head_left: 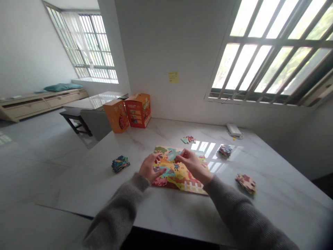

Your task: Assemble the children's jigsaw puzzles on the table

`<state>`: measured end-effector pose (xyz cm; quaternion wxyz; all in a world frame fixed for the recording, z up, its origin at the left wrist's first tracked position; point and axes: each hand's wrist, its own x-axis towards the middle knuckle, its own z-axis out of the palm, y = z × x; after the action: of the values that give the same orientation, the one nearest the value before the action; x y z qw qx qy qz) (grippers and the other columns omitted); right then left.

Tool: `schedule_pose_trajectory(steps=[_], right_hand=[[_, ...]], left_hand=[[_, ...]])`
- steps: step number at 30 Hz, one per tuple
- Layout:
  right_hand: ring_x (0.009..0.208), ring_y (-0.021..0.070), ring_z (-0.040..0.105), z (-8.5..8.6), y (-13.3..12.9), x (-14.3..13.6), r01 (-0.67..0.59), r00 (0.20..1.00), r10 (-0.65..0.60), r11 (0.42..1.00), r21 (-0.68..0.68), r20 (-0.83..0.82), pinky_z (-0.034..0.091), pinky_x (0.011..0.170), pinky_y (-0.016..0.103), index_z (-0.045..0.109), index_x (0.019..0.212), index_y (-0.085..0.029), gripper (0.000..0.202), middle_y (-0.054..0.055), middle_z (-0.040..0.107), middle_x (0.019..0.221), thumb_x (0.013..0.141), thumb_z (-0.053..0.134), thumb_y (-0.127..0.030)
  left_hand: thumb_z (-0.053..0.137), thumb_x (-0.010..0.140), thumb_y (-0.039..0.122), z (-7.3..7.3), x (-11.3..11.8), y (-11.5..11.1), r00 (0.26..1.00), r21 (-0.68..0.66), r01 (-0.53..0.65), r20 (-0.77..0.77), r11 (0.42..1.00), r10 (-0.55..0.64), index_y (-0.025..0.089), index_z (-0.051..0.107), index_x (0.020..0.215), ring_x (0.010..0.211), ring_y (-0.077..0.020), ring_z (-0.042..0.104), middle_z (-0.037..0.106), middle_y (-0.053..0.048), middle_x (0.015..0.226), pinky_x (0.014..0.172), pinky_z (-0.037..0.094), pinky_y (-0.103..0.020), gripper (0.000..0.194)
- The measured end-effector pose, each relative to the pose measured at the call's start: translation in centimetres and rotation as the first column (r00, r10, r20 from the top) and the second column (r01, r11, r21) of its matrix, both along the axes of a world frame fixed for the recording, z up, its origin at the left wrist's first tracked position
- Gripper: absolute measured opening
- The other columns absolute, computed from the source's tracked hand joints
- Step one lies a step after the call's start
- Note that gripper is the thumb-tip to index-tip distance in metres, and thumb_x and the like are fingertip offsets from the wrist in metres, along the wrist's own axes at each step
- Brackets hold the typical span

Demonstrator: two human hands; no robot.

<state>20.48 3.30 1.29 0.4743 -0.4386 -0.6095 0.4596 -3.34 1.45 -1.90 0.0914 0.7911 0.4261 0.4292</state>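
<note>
A colourful jigsaw puzzle board with a farm-like picture and a white fence lies flat on the white marbled table. My left hand rests at the board's left edge, its thumb and fingers apart. Over the upper middle of the board is my right hand, thumb and fingertips pinched together. Whatever may be between those fingertips is too small and blurred to make out. Beyond the board lie a few loose puzzle pieces.
Stacks of puzzle pieces sit around: a dark blue-green stack left, a bluish stack right and a pinkish stack nearer right. Two orange-red boxes stand at the back left. A white device lies by the wall.
</note>
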Motion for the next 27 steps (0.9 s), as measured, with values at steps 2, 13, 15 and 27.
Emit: schedule_pose_trajectory(steps=[2, 13, 15, 27], right_hand=[[0.061, 0.0146, 0.062, -0.3, -1.4, -0.9, 0.054, 0.993, -0.06, 0.997, 0.061, 0.098, 0.045, 0.056, 0.025, 0.054, 0.072, -0.02, 0.032, 0.0, 0.067, 0.066, 0.08, 0.074, -0.043], [0.092, 0.0224, 0.062, -0.7, -1.8, 5.1, -0.004, 0.827, -0.209, 0.926, 0.377, 0.522, 0.047, 0.085, 0.037, 0.066, 0.095, -0.022, 0.013, 0.005, 0.07, 0.093, 0.093, 0.055, -0.03], [0.097, 0.025, 0.06, -1.4, -0.5, 8.0, 0.028, 0.744, -0.311, 0.899, 0.437, 0.591, 0.046, 0.088, 0.039, 0.067, 0.096, -0.021, 0.017, 0.008, 0.069, 0.096, 0.094, 0.05, -0.025], [0.113, 0.0281, 0.052, -6.2, 1.8, 11.9, -0.049, 0.499, -0.393, 0.877, 0.478, 0.772, 0.043, 0.098, 0.042, 0.065, 0.12, -0.02, 0.031, 0.012, 0.063, 0.123, 0.097, 0.047, -0.028]], left_hand=[[0.07, 0.082, 0.052, 0.1, 1.2, -0.3, 0.999, 0.049, -0.004, -0.037, 0.999, 0.006, 0.019, 0.051, 0.132, 0.09, -0.0223, 0.062, 0.066, -0.009, 0.107, 0.086, 0.049, -0.037, 0.063], [0.065, 0.083, 0.038, -1.6, 1.2, 0.4, 0.978, 0.178, 0.047, -0.207, 0.983, -0.009, 0.019, 0.061, 0.123, 0.099, -0.0256, 0.061, 0.065, -0.009, 0.107, 0.086, 0.047, -0.039, 0.044], [0.065, 0.082, 0.035, -2.0, 1.2, 0.6, 0.981, 0.178, 0.07, -0.191, 0.982, -0.036, 0.018, 0.061, 0.124, 0.099, -0.0253, 0.06, 0.062, -0.01, 0.107, 0.088, 0.049, -0.039, 0.046], [0.067, 0.076, 0.026, -0.6, 1.6, 0.4, 0.978, 0.082, 0.061, -0.205, 0.995, -0.043, 0.019, 0.061, 0.125, 0.102, -0.0261, 0.057, 0.059, -0.009, 0.109, 0.093, 0.049, -0.042, 0.049]])
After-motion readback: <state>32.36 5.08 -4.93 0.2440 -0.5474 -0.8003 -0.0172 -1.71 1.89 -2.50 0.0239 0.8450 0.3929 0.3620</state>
